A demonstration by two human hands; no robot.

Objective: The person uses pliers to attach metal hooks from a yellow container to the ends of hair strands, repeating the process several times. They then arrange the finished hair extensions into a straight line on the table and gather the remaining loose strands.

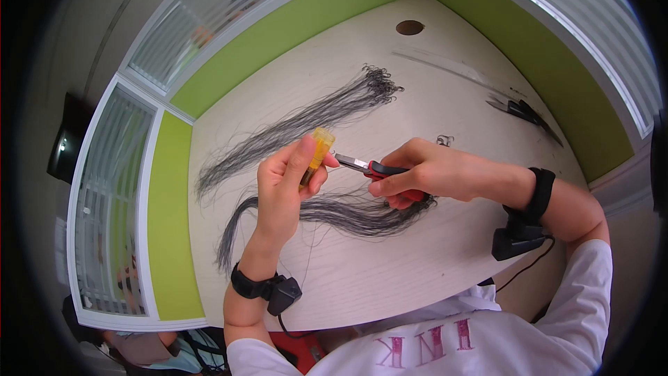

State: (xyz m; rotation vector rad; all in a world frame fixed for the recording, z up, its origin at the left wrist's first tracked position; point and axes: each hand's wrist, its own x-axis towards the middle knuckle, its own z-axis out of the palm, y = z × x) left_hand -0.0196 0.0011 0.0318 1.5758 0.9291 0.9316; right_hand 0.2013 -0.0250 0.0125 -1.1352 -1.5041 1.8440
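Observation:
In my left hand [280, 184], closed at chest height over the table, is a small yellow translucent tube [321, 141] with a darker lower end. My right hand [438, 170] grips pliers [356, 163] with red and black handles, their metal jaws pointing left, close to the fingers of my left hand. Whether the jaws pinch anything is too small to tell. Below both hands lies a bundle of long dark strands [355, 218], partly hidden by them. Farther back, a second strand bundle [299, 118] lies diagonally, its curled ends at the upper right.
Scissors [523, 111] with dark handles and a clear ruler [459, 73] lie at the right back. A few curled bits [444, 141] sit beyond my right hand. The pale table [445, 257] has a round hole [410, 28] and green partitions [292, 28] around it.

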